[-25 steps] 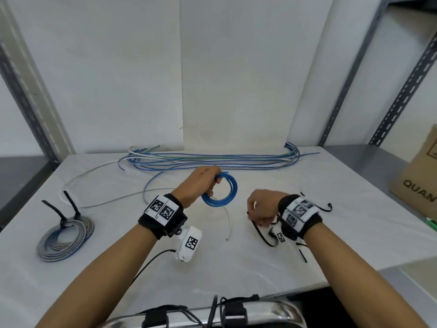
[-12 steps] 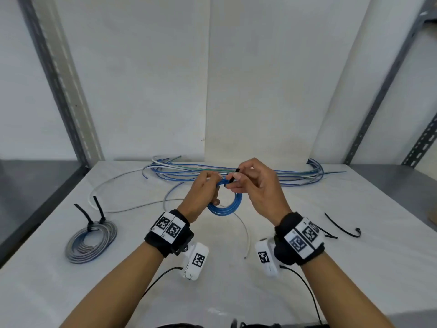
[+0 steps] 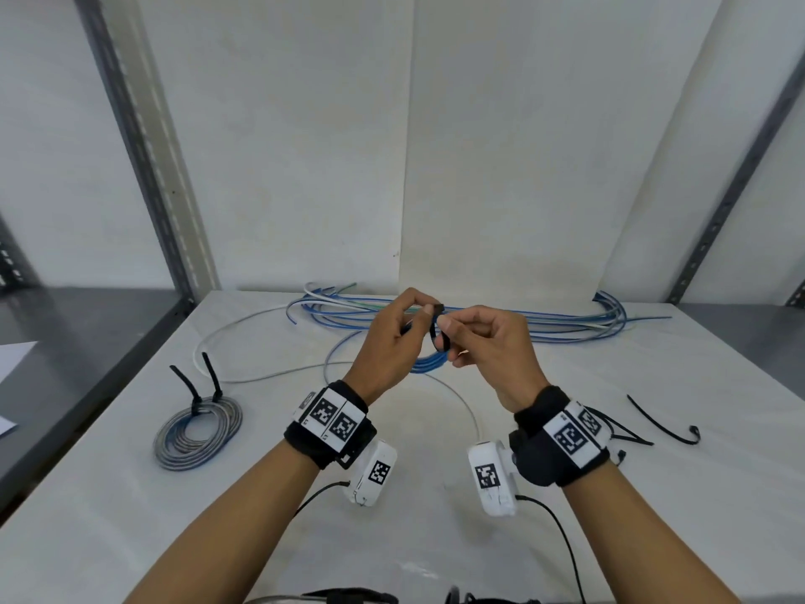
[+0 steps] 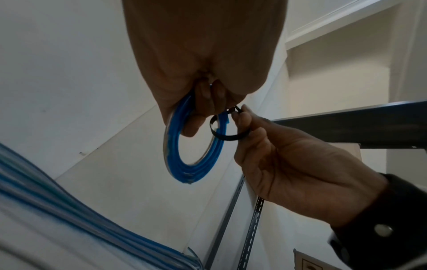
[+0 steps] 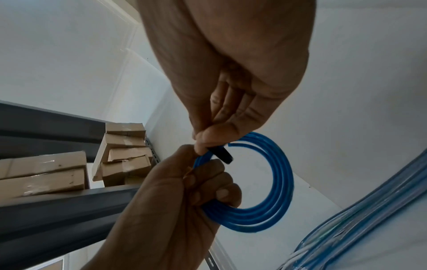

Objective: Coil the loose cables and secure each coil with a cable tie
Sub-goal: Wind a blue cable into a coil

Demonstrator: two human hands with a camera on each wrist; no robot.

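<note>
Head view: compared with a second ago, the right hand is no longer down on the counter among the spare ties; it has been raised to meet the left hand in front of the chest, and a black cable tie has been brought to the blue coil. The coiling of this cable is judged finished and the tying step begun; the tie is not yet seen pulled tight. The coil is held above the counter, mostly hidden behind the left hand. A tied grey-blue coil lies at the left, the loose cables are stretched along the back, and one spare tie lies at the right.

Left wrist view: the blue coil is gripped at its top by curled fingers of the left hand. The cable tie is seen looped round the coil's strands, its ends pinched by the right hand.

Right wrist view: the tie's black end is pinched between the thumb and fingertips of the right hand, the other fingers being folded. The coil is clamped by the left hand, curled tightly round its strands.
</note>
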